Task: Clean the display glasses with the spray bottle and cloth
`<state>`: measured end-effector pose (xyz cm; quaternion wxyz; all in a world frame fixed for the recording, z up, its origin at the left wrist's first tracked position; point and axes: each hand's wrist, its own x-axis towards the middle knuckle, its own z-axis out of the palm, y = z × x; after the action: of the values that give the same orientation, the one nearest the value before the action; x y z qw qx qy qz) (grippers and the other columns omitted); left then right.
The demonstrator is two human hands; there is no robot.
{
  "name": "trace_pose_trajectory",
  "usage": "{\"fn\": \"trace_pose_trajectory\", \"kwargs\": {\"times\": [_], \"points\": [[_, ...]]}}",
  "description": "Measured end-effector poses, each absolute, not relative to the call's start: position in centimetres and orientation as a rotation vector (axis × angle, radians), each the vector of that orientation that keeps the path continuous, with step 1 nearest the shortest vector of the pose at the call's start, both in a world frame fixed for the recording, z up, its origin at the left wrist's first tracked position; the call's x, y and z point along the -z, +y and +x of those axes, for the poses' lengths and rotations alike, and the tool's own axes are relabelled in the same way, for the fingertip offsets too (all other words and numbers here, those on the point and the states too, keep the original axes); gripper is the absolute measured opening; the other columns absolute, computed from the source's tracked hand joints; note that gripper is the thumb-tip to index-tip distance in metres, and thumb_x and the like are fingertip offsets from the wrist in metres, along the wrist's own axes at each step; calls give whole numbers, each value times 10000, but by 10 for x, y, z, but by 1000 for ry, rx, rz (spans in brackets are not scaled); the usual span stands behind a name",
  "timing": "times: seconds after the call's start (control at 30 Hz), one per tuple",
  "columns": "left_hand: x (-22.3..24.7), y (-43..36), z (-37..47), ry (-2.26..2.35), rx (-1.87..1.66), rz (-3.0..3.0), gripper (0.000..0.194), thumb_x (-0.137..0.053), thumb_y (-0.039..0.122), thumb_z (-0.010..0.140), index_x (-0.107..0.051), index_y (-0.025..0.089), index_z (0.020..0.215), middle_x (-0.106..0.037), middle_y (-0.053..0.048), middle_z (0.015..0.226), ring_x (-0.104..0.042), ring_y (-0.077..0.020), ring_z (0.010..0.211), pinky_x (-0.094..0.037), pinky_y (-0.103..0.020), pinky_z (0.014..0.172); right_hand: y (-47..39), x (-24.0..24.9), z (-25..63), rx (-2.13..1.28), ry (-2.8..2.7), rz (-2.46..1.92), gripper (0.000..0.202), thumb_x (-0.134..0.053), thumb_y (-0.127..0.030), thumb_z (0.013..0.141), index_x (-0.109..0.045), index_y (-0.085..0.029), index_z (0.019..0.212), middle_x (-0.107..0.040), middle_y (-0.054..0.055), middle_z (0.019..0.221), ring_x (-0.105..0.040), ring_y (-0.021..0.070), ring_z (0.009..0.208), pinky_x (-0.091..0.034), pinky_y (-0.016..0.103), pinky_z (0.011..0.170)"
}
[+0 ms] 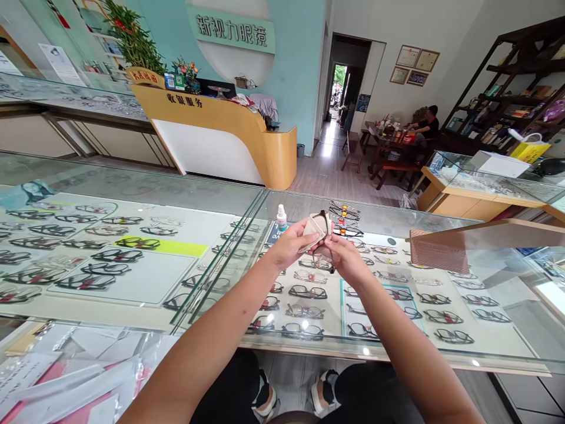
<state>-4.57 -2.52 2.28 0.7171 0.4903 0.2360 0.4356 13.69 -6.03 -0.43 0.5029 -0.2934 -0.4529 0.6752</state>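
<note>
Above the glass display case, both my hands meet around one pair of glasses [322,259]. My left hand [290,242] is closed on a pale beige cloth [316,225], which is folded around one lens. The fingers of my right hand [346,254] pinch the frame beside the other lens, which hangs lower and is uncovered. Just behind my left hand, a small white bottle [281,217] stands upright near a dark blue card [276,233].
Rows of glasses [308,291] lie inside the glass case [375,347]. Plastic-wrapped papers [75,371] are at the lower left. A slanted wooden-edged panel [485,235] is at right. Behind are a counter [212,141] and a seated person [426,125].
</note>
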Motion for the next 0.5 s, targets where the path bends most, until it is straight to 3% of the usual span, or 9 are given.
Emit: {"fn": "trace_pose_trajectory", "kwargs": {"times": [0.13, 0.37, 0.5], "points": [[-22, -27, -43, 563, -995, 1040, 541, -992, 438, 738, -798, 173, 1168, -763, -56, 945, -549, -108, 660, -404, -255, 607, -58, 9, 136, -1621, -1096, -714, 369, -917, -564, 865, -767, -236, 942, -837, 61, 930, -821, 272, 942, -620, 386, 825], [-17, -26, -40, 592, -1019, 1111, 578, -1023, 532, 748, -731, 165, 1088, -646, 14, 770, -494, -88, 605, -390, -238, 563, -58, 8, 137, -1617, -1107, -721, 374, -913, -576, 868, -784, -237, 962, -839, 57, 925, -812, 262, 935, -620, 380, 845], [-14, -24, -40, 585, -1035, 1151, 603, -1023, 552, 748, -700, 162, 1075, -657, 15, 754, -512, -86, 585, -377, -220, 528, -61, 3, 136, -1629, -1172, -718, 362, -890, -570, 898, -796, -230, 978, -845, 66, 966, -803, 252, 934, -605, 382, 888]]}}
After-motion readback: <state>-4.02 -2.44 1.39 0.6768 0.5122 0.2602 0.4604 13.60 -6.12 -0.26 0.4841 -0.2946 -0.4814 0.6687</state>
